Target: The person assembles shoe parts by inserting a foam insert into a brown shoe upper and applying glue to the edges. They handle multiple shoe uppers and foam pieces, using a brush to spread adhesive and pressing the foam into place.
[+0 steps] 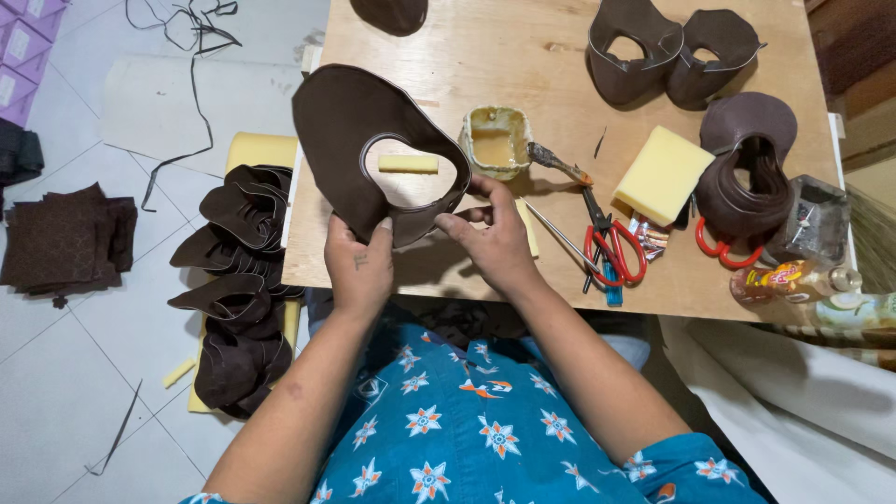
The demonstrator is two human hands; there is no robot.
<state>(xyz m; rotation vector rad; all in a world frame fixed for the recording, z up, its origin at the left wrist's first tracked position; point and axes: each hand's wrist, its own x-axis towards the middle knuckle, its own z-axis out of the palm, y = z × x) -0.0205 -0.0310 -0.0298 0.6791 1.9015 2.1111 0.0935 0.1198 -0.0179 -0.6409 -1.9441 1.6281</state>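
Pale plywood table (560, 56) over white floor tiles: both hands hold a dark brown leather piece (359, 140) upright above its near edge. Left hand (359, 271) pinches the lower rim; right hand (499, 238) grips the cutout's edge, seemingly between thumb and fingers. Glue pot (495, 140) and red scissors (611, 247) sit nearby.

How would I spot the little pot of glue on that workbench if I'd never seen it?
Start at the wooden table and find the big dark brown leather piece held up by both hands. Just right of it stands a small squarish glue pot, cream and smeared, holding tan liquid. A brush leans at its right side; nothing else there is an open container.
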